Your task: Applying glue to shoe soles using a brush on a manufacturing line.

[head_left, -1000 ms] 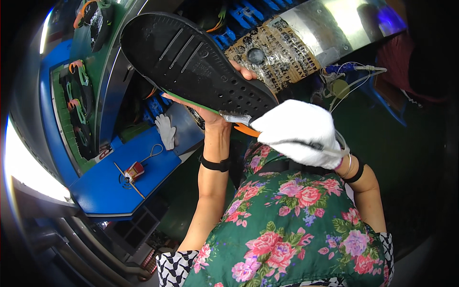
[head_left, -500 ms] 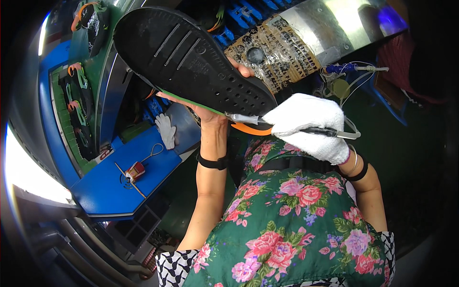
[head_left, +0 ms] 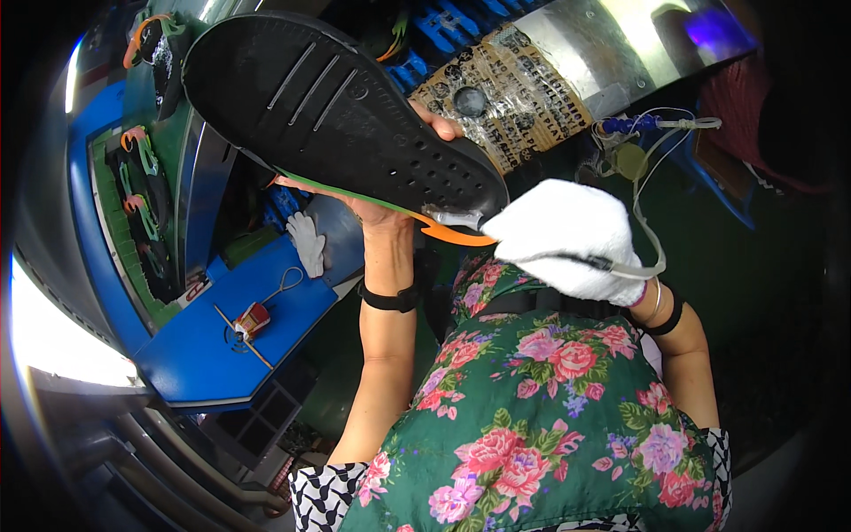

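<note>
A thin metal tool [head_left: 581, 260] is gripped in the closed, white-gloved right hand [head_left: 567, 239] at the heel of a black perforated rubber shoe sole with orange-green edging [head_left: 337, 106], held aloft in the bare left hand [head_left: 390, 208], trimming seemingly unfinished.

The left hand [head_left: 390, 208] is bare, with a black band [head_left: 388, 298] round the wrist just below it. The right hand [head_left: 567, 235] wears a white fabric glove; behind it sit a black band [head_left: 667, 321] and a thin bangle [head_left: 654, 301]. Below both, a green dress [head_left: 541, 426] with pink flowers covers the lap, hemmed in black-and-white check [head_left: 324, 496].
</note>
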